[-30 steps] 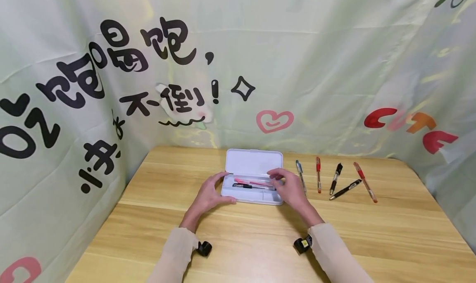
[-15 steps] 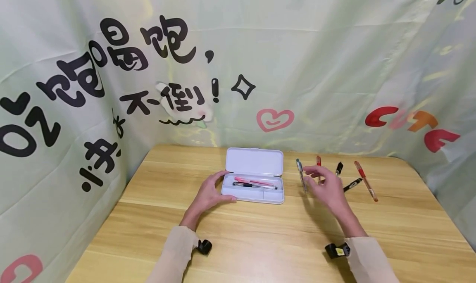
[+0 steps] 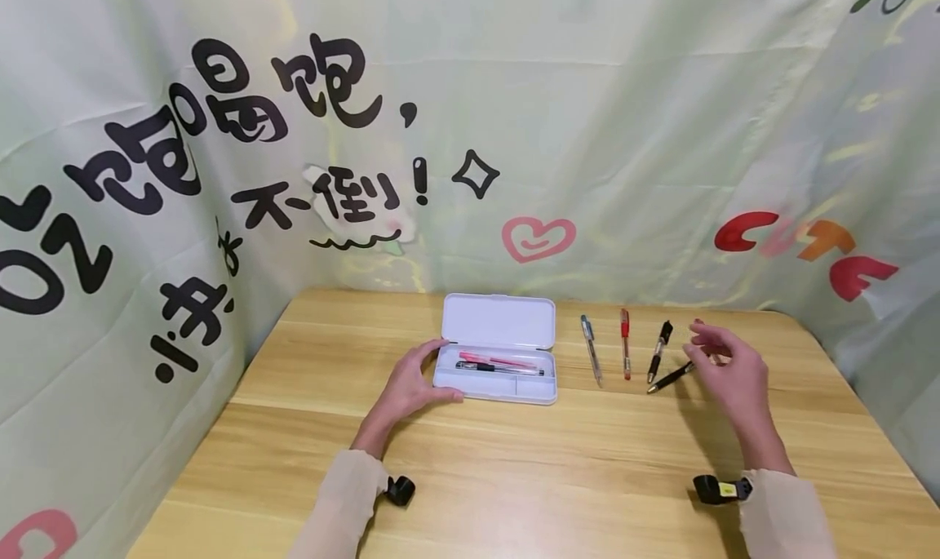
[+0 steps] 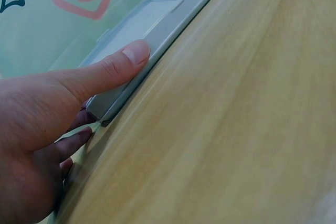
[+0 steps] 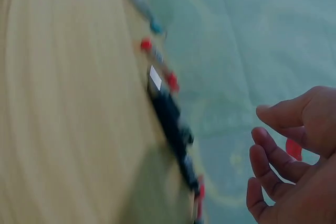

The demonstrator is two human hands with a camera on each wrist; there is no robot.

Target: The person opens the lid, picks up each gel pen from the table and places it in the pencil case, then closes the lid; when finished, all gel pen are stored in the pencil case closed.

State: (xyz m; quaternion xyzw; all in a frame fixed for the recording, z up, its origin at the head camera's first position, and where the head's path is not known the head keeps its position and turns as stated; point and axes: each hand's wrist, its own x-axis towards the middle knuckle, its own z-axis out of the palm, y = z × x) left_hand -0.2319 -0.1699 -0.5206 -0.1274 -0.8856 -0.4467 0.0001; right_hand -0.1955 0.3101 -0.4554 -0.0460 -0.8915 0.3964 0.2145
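While the left hand (image 3: 414, 383) holds the pale pencil case (image 3: 477, 388) near the far edge of the wooden table (image 3: 529, 469), the right hand (image 3: 738, 379) hangs over the pens toward the table's far right corner. Left fingers: thumb laid along the case's front wall, the others round its left end. Right fingers: bent, thumb a little apart from the rest, nothing seen pinched; whether a tip touches the pen below cannot be told from the head view. Lid (image 3: 498, 321) open, tipped toward the far edge. Done, by count: two pens in the long rear compartment, a pink pen (image 3: 499, 359) and a black-capped pen (image 3: 482, 366), lying nearly parallel. Left, by count: five on the table, in a loose row between the case and the far right corner. These are a blue-capped pen (image 3: 591, 351), a red-capped pen (image 3: 626, 344), a black pen (image 3: 658, 352), a slanted black pen (image 3: 671, 379) whose far end passes behind the right hand, and a red pen (image 3: 698, 322) mostly hidden by that hand. Judged on that split, two inside against five out, the work looks short of halfway.
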